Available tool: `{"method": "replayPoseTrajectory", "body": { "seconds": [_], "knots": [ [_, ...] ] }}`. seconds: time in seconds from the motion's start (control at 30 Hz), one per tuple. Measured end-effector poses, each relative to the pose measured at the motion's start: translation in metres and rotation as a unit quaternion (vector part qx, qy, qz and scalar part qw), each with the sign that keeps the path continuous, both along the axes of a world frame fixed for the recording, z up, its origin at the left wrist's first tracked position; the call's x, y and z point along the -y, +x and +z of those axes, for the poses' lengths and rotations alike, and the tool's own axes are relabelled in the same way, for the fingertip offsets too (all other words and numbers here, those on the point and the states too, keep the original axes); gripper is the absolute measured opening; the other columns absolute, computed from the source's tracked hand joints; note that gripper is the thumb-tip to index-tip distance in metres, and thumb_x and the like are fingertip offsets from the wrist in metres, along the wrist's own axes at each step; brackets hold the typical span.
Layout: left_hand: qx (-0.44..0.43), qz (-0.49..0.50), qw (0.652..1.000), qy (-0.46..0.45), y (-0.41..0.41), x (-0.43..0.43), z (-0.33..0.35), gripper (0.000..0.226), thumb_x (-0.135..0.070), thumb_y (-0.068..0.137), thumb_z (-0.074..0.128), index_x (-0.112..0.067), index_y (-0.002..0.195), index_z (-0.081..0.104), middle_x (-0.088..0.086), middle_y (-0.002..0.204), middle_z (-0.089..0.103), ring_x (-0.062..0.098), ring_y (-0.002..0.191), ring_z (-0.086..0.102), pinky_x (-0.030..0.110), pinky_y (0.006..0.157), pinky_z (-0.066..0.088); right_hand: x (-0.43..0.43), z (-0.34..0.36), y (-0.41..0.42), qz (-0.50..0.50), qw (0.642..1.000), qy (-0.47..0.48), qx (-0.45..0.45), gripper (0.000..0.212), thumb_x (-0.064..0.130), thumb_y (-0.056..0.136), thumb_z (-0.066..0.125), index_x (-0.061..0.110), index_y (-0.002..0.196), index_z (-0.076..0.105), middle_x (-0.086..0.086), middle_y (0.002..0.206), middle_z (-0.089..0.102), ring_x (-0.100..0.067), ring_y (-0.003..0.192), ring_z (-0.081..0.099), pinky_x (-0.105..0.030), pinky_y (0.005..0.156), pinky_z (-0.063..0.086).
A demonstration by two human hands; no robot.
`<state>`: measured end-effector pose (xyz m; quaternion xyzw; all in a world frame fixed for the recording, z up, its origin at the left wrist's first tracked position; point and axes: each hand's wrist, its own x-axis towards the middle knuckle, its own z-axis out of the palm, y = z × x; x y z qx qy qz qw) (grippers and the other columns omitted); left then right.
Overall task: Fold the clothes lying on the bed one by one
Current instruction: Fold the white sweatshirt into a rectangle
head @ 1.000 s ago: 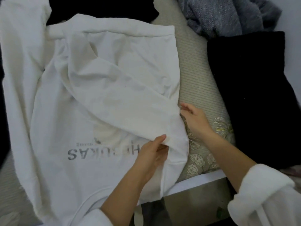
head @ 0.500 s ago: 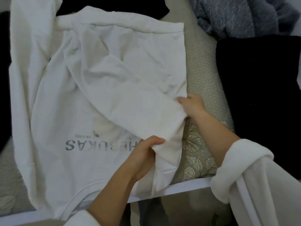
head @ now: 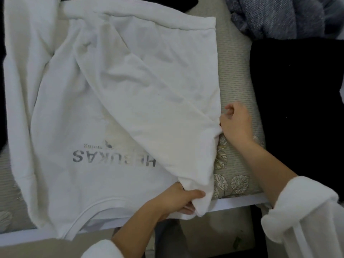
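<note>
Below, we saw the white sweatshirt [head: 93,127] spread print-up on the bed [head: 234,75], one sleeve [head: 149,108] folded across its front. Our left grip [head: 176,201] was clamped on the sleeve's end at the bed's near edge; our right grip [head: 236,123] pinched the sweatshirt's side fold. A black garment [head: 297,108] lay nearby.

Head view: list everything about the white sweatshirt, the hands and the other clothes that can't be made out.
All in the head view:
- White sweatshirt: its folded-over side covers one end of the printed word.
- Left hand: fingers mostly hidden under the fold it grips.
- Right hand: at the sweatshirt's edge; whether it pinches the cloth is unclear.
- Black garment and grey garment: cut off by the frame's right and top edges.
</note>
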<state>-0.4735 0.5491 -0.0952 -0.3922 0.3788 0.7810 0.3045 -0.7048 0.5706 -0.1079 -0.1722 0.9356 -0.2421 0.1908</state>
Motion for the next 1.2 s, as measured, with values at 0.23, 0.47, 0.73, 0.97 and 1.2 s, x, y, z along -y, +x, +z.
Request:
{"method": "replayPoseTrajectory", "body": {
  "seconds": [0.23, 0.47, 0.73, 0.97, 1.2],
  "knots": [
    [0.022, -0.042, 0.998, 0.036, 0.001, -0.003, -0.004, 0.014, -0.029, 0.086, 0.067, -0.017, 0.089, 0.061, -0.002, 0.069, 0.059, 0.006, 0.05, 0.045, 0.019, 0.054, 0.034, -0.008, -0.003, 0.015, 0.207, 0.96, 0.178, 0.064, 0.027, 0.022, 0.082, 0.062, 0.015, 0.108, 0.06, -0.005, 0.111, 0.058, -0.027, 0.111, 0.051, -0.042, 0.096, 0.04],
    [0.062, -0.209, 0.975, 0.041, 0.011, -0.007, -0.009, 0.035, -0.042, 0.095, 0.046, -0.01, 0.096, 0.06, 0.0, 0.063, 0.054, 0.009, 0.044, 0.038, 0.017, 0.039, 0.029, 0.001, 0.01, 0.013, 0.222, 0.944, 0.232, -0.076, 0.025, 0.012, 0.077, 0.059, 0.016, 0.101, 0.052, -0.003, 0.108, 0.051, -0.024, 0.109, 0.045, -0.038, 0.088, 0.026],
    [0.078, -0.011, 0.992, -0.1, 0.01, 0.075, 0.007, 0.025, -0.033, 0.093, 0.054, -0.013, 0.1, 0.068, 0.0, 0.084, 0.075, 0.013, 0.067, 0.066, 0.021, 0.056, 0.049, 0.007, -0.007, 0.051, 0.388, 0.904, 0.173, -0.052, 0.022, 0.028, 0.09, 0.054, 0.011, 0.103, 0.054, -0.004, 0.104, 0.05, -0.024, 0.1, 0.047, -0.036, 0.08, 0.037],
    [0.105, 0.283, 0.901, -0.311, 0.021, 0.222, -0.003, 0.01, -0.016, 0.091, 0.055, -0.011, 0.089, 0.064, 0.007, 0.087, 0.068, 0.017, 0.07, 0.062, 0.024, 0.062, 0.05, 0.093, -0.002, 0.069, 0.38, 0.917, 0.113, -0.04, 0.026, 0.026, 0.093, 0.05, 0.011, 0.114, 0.053, -0.003, 0.112, 0.05, -0.023, 0.103, 0.049, -0.037, 0.086, 0.041],
    [0.081, 0.348, 0.871, -0.338, 0.01, 0.33, -0.012, 0.008, -0.018, 0.091, 0.056, -0.013, 0.089, 0.062, 0.01, 0.101, 0.07, 0.022, 0.09, 0.068, 0.03, 0.082, 0.055, 0.191, -0.012, 0.088, 0.367, 0.926, 0.083, -0.03, 0.052, 0.029, 0.092, 0.051, 0.014, 0.139, 0.035, -0.006, 0.124, 0.044, -0.025, 0.108, 0.047, -0.036, 0.089, 0.043]
  ]
}}
